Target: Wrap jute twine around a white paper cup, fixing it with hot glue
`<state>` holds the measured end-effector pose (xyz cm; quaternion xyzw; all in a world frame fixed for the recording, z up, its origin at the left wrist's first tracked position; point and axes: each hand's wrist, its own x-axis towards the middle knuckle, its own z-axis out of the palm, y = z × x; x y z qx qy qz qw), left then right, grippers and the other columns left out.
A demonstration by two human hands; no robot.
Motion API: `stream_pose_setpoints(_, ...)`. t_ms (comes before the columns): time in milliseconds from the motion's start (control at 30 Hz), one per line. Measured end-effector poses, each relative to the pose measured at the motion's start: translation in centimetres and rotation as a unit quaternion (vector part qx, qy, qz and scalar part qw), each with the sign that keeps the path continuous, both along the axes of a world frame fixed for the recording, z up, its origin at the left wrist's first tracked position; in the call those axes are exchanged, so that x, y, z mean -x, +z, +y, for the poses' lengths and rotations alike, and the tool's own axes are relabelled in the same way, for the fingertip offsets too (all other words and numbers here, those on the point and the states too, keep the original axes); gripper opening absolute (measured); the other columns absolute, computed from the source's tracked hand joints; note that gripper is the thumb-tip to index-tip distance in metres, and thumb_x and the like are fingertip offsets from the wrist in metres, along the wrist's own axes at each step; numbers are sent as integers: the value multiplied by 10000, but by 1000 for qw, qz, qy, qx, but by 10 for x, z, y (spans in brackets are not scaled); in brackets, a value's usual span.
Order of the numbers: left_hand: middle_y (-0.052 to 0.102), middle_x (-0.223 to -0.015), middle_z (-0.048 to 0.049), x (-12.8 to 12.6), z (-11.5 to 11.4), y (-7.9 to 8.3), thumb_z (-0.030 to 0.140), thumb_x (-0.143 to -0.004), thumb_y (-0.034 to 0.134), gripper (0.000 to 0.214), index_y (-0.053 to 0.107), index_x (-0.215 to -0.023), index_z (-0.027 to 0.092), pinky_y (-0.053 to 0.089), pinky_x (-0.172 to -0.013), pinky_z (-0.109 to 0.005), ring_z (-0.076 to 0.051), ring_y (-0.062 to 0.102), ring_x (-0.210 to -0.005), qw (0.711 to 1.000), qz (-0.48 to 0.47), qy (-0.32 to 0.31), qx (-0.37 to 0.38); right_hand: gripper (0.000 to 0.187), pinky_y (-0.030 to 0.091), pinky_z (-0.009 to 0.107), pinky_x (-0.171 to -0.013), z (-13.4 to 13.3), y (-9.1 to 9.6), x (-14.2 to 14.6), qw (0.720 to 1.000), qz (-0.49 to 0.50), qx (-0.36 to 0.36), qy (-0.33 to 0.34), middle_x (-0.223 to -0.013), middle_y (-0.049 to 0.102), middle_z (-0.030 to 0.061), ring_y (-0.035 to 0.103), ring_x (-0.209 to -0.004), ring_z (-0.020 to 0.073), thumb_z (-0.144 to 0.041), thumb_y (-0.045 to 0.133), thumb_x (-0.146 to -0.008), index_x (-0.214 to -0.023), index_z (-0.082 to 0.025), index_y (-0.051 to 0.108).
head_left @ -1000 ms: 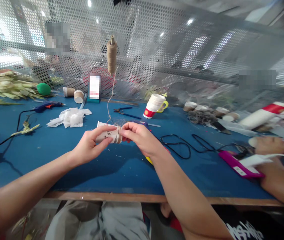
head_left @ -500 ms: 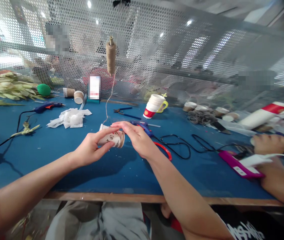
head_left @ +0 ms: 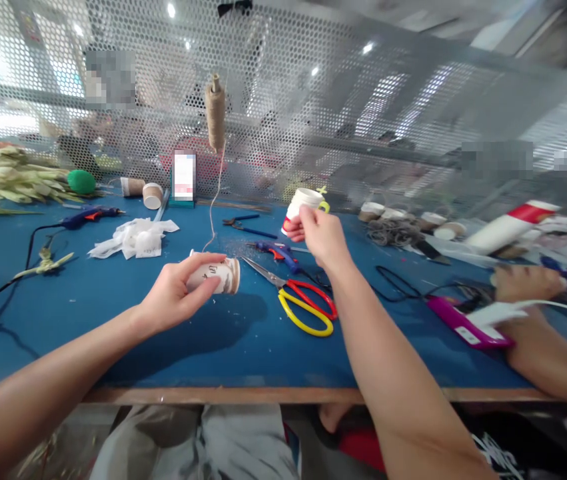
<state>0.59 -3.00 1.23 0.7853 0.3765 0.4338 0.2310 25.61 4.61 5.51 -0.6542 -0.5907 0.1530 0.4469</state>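
Left hand: the left hand (head_left: 178, 291) is closed on a paper cup (head_left: 212, 276), thumb on the near side and fingers over the far side.
Paper cup: in that grip, lying on its side; its long axis runs roughly left to right, crosswise to the person. The brown-banded end points right, out past the fingertips; the plain white end points left, into the palm. Which end is the mouth, I cannot tell.
Twine: the twine (head_left: 219, 187) drops from a spool (head_left: 216, 117), beyond and above the grip, to the cup's far side near its white end.
Right hand: the right hand (head_left: 320, 235), right of and beyond the left-hand grip, has its fingers curled narrow at a stack of cups (head_left: 307, 197); whether they pinch it, I cannot tell.
Stack of cups: mostly upright, leaning slightly right, partly hidden by the right hand.
Scissors: just right of the held cup, scissors (head_left: 283, 285) lie with blades toward its banded end, red and yellow handles away.
Glue gun: a blue glue gun (head_left: 279, 255) lies beyond the scissors, nozzle to the left.
Pliers: beyond the held cup, pliers (head_left: 260, 231) lie with handles to the right.
White scraps: beyond and left of the grip, white scraps (head_left: 138, 238) lie bunched on the blue table (head_left: 188, 353).
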Motion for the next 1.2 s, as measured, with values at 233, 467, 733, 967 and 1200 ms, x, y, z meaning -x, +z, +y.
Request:
stream_pose_setpoints(233, 676, -791, -43, 2, 0, 0, 276, -829, 446, 292, 578, -1050, 138, 434, -544, -194, -101, 568, -601, 1000, -12, -3, -17, 451, 376, 292, -575, 25, -35, -36, 952, -242, 174, -76, -633, 616, 131, 602, -716, 259, -533, 466, -742, -507, -155, 537)
stream_pose_setpoints(467, 685, -915, -66, 2, 1, 1, 231, -847, 415, 271, 566, -1050, 132, 469, -622, -202, -109, 615, -692, 998, -11, -5, -55, 373, 290, 234, -442, 20, -45, -30, 951, -200, 236, 4, -365, 413, -26, 430, -421, 114, -357, 625, -649, -386, -184, 424)
stream_pose_setpoints(733, 688, -928, -92, 4, 2, -2, 182, -832, 449, 250, 558, -1049, 122, 493, -712, -208, -131, 648, -795, 983, 25, -12, -181, 126, 337, 195, -431, 6, -25, -15, 987, -65, 145, 27, -549, 558, 7, 475, -478, 84, -231, 534, -719, -679, -122, 583)
stream_pose_setpoints(967, 695, -852, -85, 5, 7, -3, 202, -822, 500, 233, 564, -1033, 127, 505, -646, -201, -133, 652, -704, 963, 47, 4, -266, 96, 407, 223, -434, -52, 19, 14, 967, 160, 61, 187, -564, 582, 14, 511, -449, 93, -193, 565, -649, -725, -134, 559)
stream_pose_setpoints(1200, 683, -945, -102, 9, 20, -7, 215, -836, 488, 251, 539, -1064, 125, 510, -725, -217, -148, 653, -829, 967, 53, 20, -247, 165, 422, 237, -438, -81, 4, 28, 963, 134, 55, 228, -521, 544, -11, 490, -441, 95, -281, 598, -700, -771, -132, 593)
